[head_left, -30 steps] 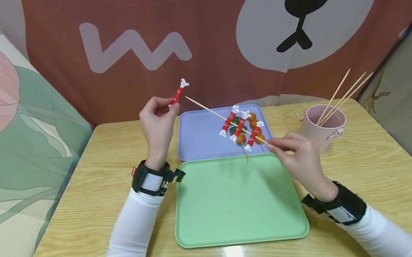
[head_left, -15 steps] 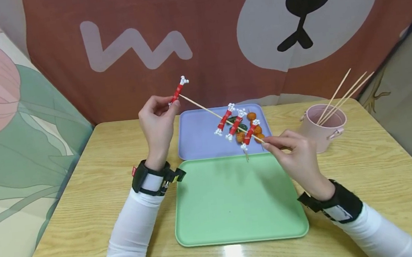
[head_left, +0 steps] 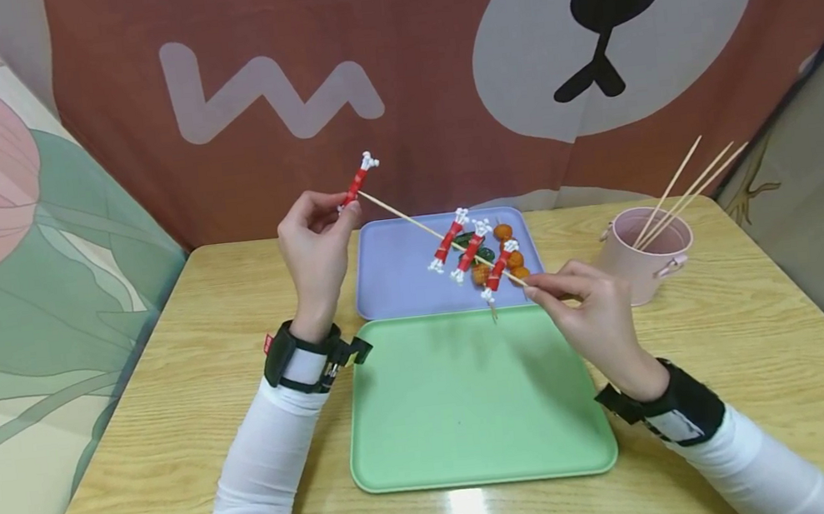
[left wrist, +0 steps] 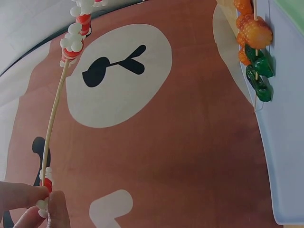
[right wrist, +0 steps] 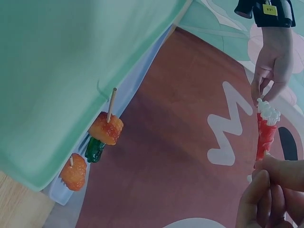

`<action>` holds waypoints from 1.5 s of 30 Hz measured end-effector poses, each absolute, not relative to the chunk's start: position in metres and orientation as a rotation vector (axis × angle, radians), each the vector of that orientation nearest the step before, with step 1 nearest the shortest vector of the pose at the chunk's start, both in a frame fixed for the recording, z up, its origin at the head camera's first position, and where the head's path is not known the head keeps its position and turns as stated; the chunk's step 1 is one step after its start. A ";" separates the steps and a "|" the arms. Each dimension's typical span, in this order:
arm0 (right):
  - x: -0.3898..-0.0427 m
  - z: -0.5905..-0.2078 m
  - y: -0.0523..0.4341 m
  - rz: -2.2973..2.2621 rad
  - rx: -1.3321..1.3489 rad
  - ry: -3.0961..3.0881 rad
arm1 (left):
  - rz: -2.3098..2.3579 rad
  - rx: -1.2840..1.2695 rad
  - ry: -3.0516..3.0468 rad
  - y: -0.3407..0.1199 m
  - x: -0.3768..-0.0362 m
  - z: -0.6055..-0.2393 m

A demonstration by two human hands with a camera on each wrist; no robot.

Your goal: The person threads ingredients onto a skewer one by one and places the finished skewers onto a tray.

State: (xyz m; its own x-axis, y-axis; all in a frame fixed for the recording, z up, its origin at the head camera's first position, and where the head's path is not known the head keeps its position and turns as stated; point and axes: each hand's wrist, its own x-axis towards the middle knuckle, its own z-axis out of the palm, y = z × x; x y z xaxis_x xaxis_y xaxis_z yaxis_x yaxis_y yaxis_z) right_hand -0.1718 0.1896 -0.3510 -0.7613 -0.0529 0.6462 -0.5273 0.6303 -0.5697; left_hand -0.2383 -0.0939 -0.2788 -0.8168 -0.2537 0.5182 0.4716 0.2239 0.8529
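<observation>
Hands pinch skewer ends; purple tray, green tray below, pink cup right

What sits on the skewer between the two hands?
Head view: three red bone-shaped pieces threaded on the skewer, near the right hand; the stretch toward the left hand is bare.

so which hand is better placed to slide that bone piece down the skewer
Left. The left hand already pinches the bone piece at the skewer tip; the right hand only steadies the other end.
</observation>
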 end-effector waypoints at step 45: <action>-0.167 -0.351 0.181 1.075 0.478 -2.269 | -1.718 -0.337 -2.066 -0.075 -0.244 -0.302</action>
State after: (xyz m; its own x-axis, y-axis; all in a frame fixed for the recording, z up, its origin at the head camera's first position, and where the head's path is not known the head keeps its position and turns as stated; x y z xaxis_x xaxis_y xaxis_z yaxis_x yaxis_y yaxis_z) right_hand -0.1670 0.1810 -0.3513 -0.7690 -0.0722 0.6352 -0.5372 0.6115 -0.5809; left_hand -0.2438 -0.0751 -0.3019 -0.8781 -0.0854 0.4707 0.4472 0.2028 0.8711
